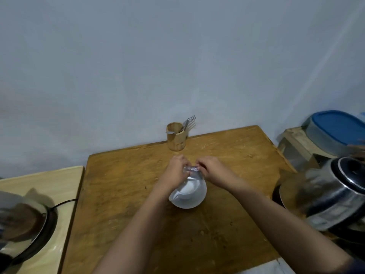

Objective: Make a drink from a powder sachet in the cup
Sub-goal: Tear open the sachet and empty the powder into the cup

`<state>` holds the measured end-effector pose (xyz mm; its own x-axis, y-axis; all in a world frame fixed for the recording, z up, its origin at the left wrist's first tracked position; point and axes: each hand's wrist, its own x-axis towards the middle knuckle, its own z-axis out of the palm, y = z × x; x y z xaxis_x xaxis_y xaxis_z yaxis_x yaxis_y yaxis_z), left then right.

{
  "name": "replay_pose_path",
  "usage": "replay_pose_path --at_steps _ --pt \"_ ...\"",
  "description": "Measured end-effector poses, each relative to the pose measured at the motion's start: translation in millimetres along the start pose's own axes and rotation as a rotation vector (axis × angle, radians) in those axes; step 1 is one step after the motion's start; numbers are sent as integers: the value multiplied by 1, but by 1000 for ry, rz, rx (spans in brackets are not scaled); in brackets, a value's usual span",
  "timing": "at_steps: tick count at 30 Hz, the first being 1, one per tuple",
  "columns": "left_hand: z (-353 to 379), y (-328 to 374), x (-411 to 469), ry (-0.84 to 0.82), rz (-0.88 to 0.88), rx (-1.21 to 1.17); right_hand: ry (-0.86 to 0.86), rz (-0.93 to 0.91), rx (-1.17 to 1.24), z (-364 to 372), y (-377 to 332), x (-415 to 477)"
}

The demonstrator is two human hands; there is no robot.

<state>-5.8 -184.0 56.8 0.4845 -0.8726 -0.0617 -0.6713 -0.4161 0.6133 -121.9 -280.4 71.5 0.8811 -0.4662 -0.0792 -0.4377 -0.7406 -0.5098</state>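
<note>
1. Pale blue-grey wall backs a worn wooden surface (118,184) set in a corner.
2. Near the middle of it stands a white cup (188,194), seen from above, its inside pale.
3. Both hands meet just above the cup's far rim, holding a small silvery sachet (190,169) between them.
4. The left hand (175,169) has its fingers pinching the sachet's left end.
5. The right hand (212,168) has its fingers pinching the right end.
6. Behind the hands, by the wall, a wooden holder (175,139) carries forks (190,121).
7. A steel kettle (333,192) sits at the right edge, blurred.
8. A blue-lidded container (335,129) rests further back on the right.
</note>
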Motion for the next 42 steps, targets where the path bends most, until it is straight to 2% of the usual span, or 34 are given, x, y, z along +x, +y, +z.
replay_pose_path --at_steps 4,12,15,19,24,33,38,42 --pt "4 -7 -2 -1 -76 -35 -142 -97 -222 -10 -15 10" --pt "2 -16 -11 -21 -58 -106 -331 -204 -446 -12 -32 31" --pt "3 -22 -11 -28 -90 -143 -353 -211 -425 -14 -37 34" --pt "2 -28 -13 25 -144 -342 -302 -134 -277 -17 -35 35" --pt "4 -30 -16 80 -232 -486 -346 -65 -370 -22 -32 32" --pt "-2 -23 -17 -43 -210 -251 -316 -140 -540 -22 -48 25" --pt "-11 -22 -19 -63 -172 -176 -308 -127 -465 -20 -51 21" --pt "-11 -23 -23 -11 -185 -189 -302 -101 -449 -21 -53 19"
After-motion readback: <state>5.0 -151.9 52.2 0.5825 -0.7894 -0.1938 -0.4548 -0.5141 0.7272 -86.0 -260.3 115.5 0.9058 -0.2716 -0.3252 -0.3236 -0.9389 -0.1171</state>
